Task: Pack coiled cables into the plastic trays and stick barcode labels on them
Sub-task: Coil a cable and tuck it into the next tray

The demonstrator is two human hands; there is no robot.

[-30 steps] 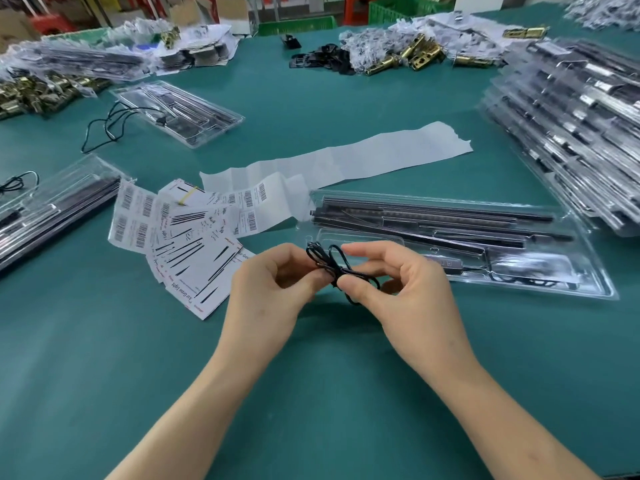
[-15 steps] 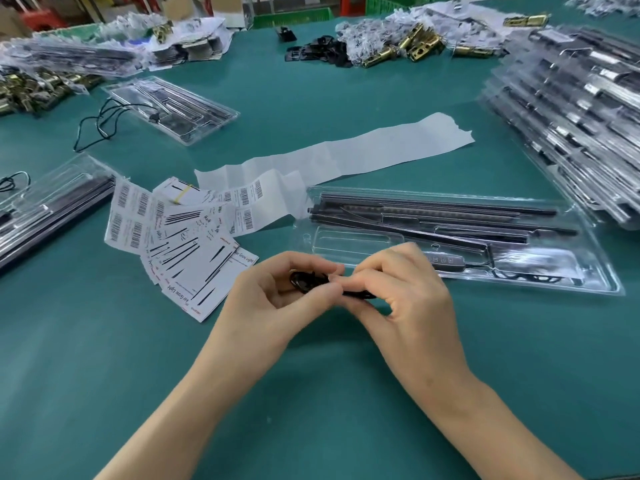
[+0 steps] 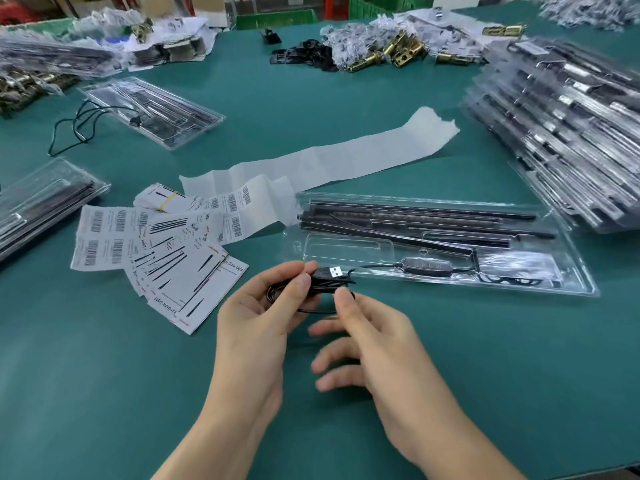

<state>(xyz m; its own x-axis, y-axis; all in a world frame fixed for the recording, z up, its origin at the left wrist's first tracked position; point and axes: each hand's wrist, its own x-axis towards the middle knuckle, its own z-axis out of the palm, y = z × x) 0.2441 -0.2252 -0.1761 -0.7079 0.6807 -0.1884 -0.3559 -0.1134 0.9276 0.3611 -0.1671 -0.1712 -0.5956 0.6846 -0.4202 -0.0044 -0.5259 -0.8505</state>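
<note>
Left hand (image 3: 263,317) grips coiled cable (image 3: 325,284), fingers curled round bundle, USB plug poking out, just in front of tray (image 3: 571,271). Right hand (image 3: 374,341) spread loose, forefinger tip at coil. Tray's cable pocket looks unfilled; coil not yet seated, barcode labels (image 3: 104,237) lying loose nearby, none visibly stuck on.

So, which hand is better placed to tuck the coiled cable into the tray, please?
Left: the left hand grips the coiled cable beside the plastic tray; the right hand merely touches it, spread open.
</note>
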